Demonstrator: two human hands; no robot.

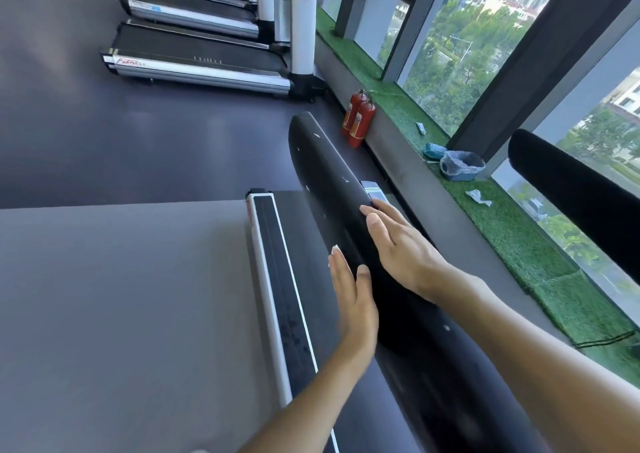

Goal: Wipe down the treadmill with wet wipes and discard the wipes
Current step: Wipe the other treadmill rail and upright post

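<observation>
While both hands are at the black handrail point(332, 175), neither holds anything visible.

Right hand point(394, 244): flat, palm down on top of the handrail, fingers straight and together, tips pointing up its length. Nothing shows under the palm.

Left hand point(353, 300): fingers straight, hand edge-on at the handrail's left flank, thumb close against the padding. Cannot tell whether it is touching.

Handrail: runs diagonally from lower right to upper centre, with small pale flecks on its surface. Side rail point(273, 262), white and black, lies to its left and lower down. A second padded bar point(571, 192) crosses the right edge.

Wipe point(479, 198): one crumpled white piece lying on the green turf point(512, 241) along the window sill, well apart from both hands. Near it on the turf stands a bin point(462, 165) with a plastic liner, and a blue packet point(434, 151) just beside the bin.

Two red extinguishers point(358, 120) stand on the floor against the sill. Other treadmills point(194, 61) are at upper left.
</observation>
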